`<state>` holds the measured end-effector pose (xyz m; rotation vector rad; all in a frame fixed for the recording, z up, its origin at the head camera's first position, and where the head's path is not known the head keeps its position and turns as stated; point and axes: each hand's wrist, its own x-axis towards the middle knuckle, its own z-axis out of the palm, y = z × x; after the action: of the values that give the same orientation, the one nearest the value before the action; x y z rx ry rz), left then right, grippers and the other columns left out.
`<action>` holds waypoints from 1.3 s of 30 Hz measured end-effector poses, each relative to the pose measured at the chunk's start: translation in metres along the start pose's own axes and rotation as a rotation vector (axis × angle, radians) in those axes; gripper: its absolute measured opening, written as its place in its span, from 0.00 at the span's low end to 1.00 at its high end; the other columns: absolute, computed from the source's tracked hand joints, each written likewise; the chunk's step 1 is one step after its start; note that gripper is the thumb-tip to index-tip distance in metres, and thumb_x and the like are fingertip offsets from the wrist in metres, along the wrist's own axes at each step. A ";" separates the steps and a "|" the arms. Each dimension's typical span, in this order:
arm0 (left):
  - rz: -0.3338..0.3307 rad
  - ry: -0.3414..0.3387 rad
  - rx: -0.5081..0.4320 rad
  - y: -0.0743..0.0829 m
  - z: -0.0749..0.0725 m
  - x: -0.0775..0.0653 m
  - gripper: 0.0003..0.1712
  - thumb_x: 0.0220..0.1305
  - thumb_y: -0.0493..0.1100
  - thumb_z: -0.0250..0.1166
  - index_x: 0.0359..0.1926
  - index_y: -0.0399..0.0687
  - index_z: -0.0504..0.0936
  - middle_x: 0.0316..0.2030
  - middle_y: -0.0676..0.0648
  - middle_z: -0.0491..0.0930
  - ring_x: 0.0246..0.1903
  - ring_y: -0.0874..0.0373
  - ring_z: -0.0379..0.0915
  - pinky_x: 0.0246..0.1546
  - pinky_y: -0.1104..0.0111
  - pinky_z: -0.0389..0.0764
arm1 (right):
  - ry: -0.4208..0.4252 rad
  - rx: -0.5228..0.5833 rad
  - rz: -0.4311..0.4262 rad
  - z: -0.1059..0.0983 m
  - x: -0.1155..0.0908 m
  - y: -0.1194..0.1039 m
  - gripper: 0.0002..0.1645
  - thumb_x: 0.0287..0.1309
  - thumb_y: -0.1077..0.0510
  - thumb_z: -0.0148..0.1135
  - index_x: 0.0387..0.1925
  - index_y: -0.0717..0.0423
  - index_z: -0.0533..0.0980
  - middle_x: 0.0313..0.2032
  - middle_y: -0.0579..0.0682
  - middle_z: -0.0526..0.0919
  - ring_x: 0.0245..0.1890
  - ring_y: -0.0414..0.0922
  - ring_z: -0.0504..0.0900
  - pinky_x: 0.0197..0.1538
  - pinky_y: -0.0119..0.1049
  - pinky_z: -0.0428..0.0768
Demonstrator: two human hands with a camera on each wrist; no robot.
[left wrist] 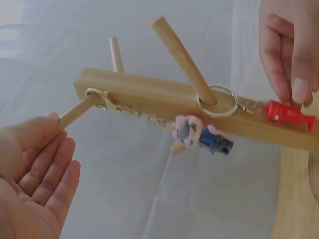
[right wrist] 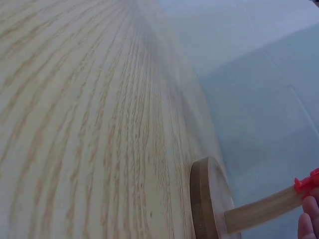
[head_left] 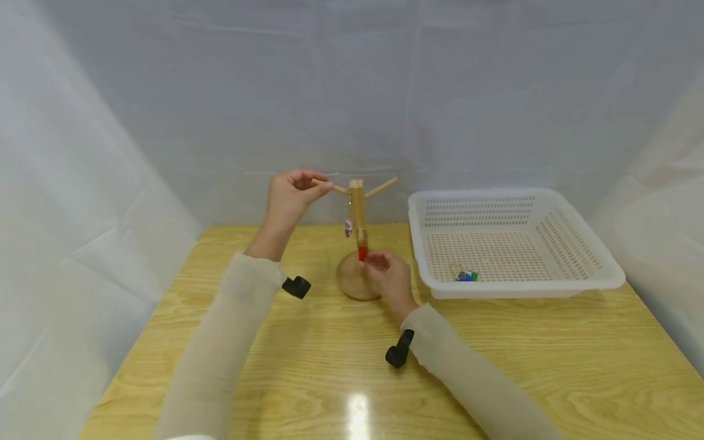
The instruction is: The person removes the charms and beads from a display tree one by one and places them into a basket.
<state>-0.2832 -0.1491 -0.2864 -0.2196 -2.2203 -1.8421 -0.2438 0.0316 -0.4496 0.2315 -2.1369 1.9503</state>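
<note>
A wooden peg stand (head_left: 357, 208) with a round base rises from the table. My left hand (head_left: 294, 195) pinches the end of its left peg (left wrist: 77, 110) between thumb and fingers. On that peg hangs a keychain with a pink-headed figure in blue (left wrist: 199, 134), its ring close to the post. A lower peg (left wrist: 182, 57) carries the ring of a keychain with a red figure (left wrist: 289, 114). My right hand (head_left: 390, 278) holds the red figure at its lower part with curled fingertips. In the right wrist view, only the fingertips (right wrist: 309, 219) show beside the red figure.
To the right stands a white perforated basket (head_left: 517, 286) with a blue and green keychain (head_left: 467, 276) inside. The wooden table (head_left: 308, 366) reaches back to a pale sheet (head_left: 297, 91). Another upper peg (head_left: 382, 187) slants out to the right.
</note>
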 end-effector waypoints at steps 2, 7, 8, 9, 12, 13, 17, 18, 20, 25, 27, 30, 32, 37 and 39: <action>-0.026 0.000 -0.031 0.000 0.001 -0.001 0.09 0.50 0.41 0.74 0.34 0.43 0.85 0.25 0.54 0.83 0.32 0.59 0.79 0.38 0.70 0.79 | 0.012 0.002 -0.007 0.000 0.001 0.001 0.14 0.49 0.65 0.70 0.38 0.68 0.79 0.37 0.62 0.84 0.39 0.54 0.82 0.45 0.41 0.81; -0.077 -0.013 -0.107 0.001 0.001 -0.001 0.11 0.53 0.39 0.72 0.37 0.39 0.84 0.26 0.52 0.83 0.33 0.57 0.79 0.42 0.66 0.81 | 0.040 -0.018 -0.014 0.002 0.004 0.002 0.14 0.48 0.64 0.70 0.37 0.67 0.78 0.36 0.61 0.84 0.38 0.53 0.83 0.43 0.40 0.82; -0.085 -0.014 -0.119 0.001 0.001 0.000 0.11 0.53 0.39 0.72 0.37 0.38 0.84 0.26 0.51 0.83 0.32 0.57 0.79 0.41 0.67 0.81 | 0.046 -0.018 -0.016 0.003 0.004 0.003 0.14 0.48 0.64 0.71 0.37 0.67 0.78 0.36 0.61 0.84 0.37 0.53 0.83 0.43 0.40 0.82; -0.092 -0.014 -0.129 0.001 0.002 0.000 0.12 0.53 0.39 0.72 0.38 0.37 0.84 0.26 0.51 0.83 0.32 0.57 0.80 0.40 0.68 0.81 | 0.053 -0.019 -0.016 0.004 0.005 0.004 0.14 0.48 0.64 0.71 0.37 0.67 0.78 0.35 0.61 0.84 0.37 0.52 0.83 0.42 0.40 0.82; -0.113 -0.010 -0.146 0.001 0.002 0.001 0.12 0.53 0.38 0.71 0.38 0.37 0.83 0.26 0.51 0.84 0.30 0.59 0.80 0.36 0.71 0.82 | 0.079 -0.015 -0.026 0.007 0.006 0.006 0.14 0.47 0.64 0.72 0.36 0.67 0.78 0.35 0.61 0.83 0.35 0.52 0.82 0.41 0.39 0.82; -0.119 -0.007 -0.150 0.000 0.002 0.001 0.11 0.54 0.38 0.71 0.38 0.37 0.83 0.26 0.51 0.84 0.30 0.60 0.80 0.35 0.71 0.82 | 0.089 -0.015 -0.030 0.009 0.006 0.006 0.14 0.47 0.64 0.72 0.36 0.66 0.78 0.34 0.61 0.83 0.35 0.52 0.82 0.40 0.39 0.82; -0.128 -0.001 -0.151 0.000 0.002 0.001 0.13 0.54 0.38 0.71 0.39 0.35 0.83 0.27 0.51 0.84 0.29 0.60 0.80 0.35 0.72 0.82 | 0.127 -0.021 -0.053 0.013 0.007 0.007 0.15 0.46 0.63 0.73 0.34 0.66 0.77 0.33 0.60 0.82 0.33 0.51 0.81 0.37 0.36 0.81; -0.131 -0.001 -0.148 0.001 0.003 0.001 0.14 0.54 0.39 0.71 0.40 0.35 0.83 0.27 0.51 0.84 0.29 0.60 0.80 0.35 0.71 0.82 | 0.134 -0.027 -0.059 0.014 0.007 0.007 0.16 0.46 0.62 0.74 0.34 0.66 0.77 0.32 0.60 0.82 0.32 0.50 0.81 0.37 0.35 0.80; -0.133 -0.001 -0.137 0.001 0.003 0.001 0.14 0.54 0.39 0.71 0.40 0.35 0.82 0.27 0.51 0.84 0.30 0.60 0.80 0.36 0.71 0.82 | 0.142 -0.038 -0.072 0.016 0.007 0.007 0.16 0.46 0.62 0.74 0.34 0.66 0.76 0.32 0.59 0.82 0.32 0.49 0.80 0.36 0.33 0.80; -0.130 -0.007 -0.139 0.002 0.004 0.000 0.12 0.55 0.39 0.71 0.39 0.37 0.83 0.27 0.51 0.83 0.30 0.60 0.80 0.36 0.70 0.82 | 0.159 -0.053 -0.093 0.018 0.007 0.007 0.16 0.46 0.63 0.73 0.34 0.65 0.75 0.31 0.58 0.81 0.31 0.49 0.80 0.34 0.33 0.80; -0.131 -0.011 -0.150 0.002 0.004 0.001 0.12 0.54 0.38 0.71 0.38 0.37 0.83 0.27 0.51 0.83 0.30 0.60 0.80 0.36 0.71 0.82 | 0.165 -0.054 -0.100 0.018 0.007 0.007 0.15 0.46 0.63 0.73 0.34 0.66 0.75 0.31 0.59 0.81 0.30 0.50 0.80 0.34 0.34 0.80; -0.144 -0.019 -0.149 0.002 0.003 0.001 0.11 0.54 0.38 0.71 0.38 0.38 0.83 0.27 0.51 0.83 0.30 0.60 0.80 0.37 0.71 0.82 | 0.172 -0.063 -0.109 0.018 0.007 0.007 0.13 0.47 0.65 0.71 0.33 0.66 0.75 0.31 0.59 0.82 0.30 0.50 0.80 0.35 0.35 0.80; -0.158 -0.027 -0.144 0.003 0.002 0.001 0.12 0.54 0.39 0.71 0.39 0.38 0.83 0.28 0.51 0.83 0.31 0.60 0.80 0.38 0.70 0.82 | 0.175 -0.089 -0.120 0.018 0.007 0.006 0.10 0.49 0.66 0.69 0.33 0.65 0.76 0.31 0.58 0.82 0.31 0.50 0.81 0.36 0.36 0.81; -0.186 -0.046 -0.125 0.004 -0.001 0.001 0.13 0.55 0.41 0.71 0.40 0.39 0.83 0.30 0.50 0.84 0.33 0.58 0.80 0.41 0.67 0.82 | 0.186 -0.154 -0.161 0.015 0.007 0.005 0.07 0.50 0.67 0.66 0.33 0.65 0.78 0.31 0.58 0.83 0.32 0.51 0.82 0.38 0.40 0.82; -0.194 -0.051 -0.120 0.005 -0.002 0.002 0.13 0.55 0.42 0.71 0.41 0.40 0.84 0.30 0.50 0.84 0.34 0.57 0.81 0.42 0.67 0.82 | 0.183 -0.159 -0.164 0.013 0.007 0.006 0.07 0.51 0.67 0.66 0.33 0.66 0.78 0.32 0.58 0.83 0.33 0.51 0.82 0.39 0.41 0.82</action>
<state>-0.2832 -0.1500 -0.2814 -0.0754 -2.2360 -2.0954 -0.2532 0.0190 -0.4542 0.1850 -2.0703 1.6360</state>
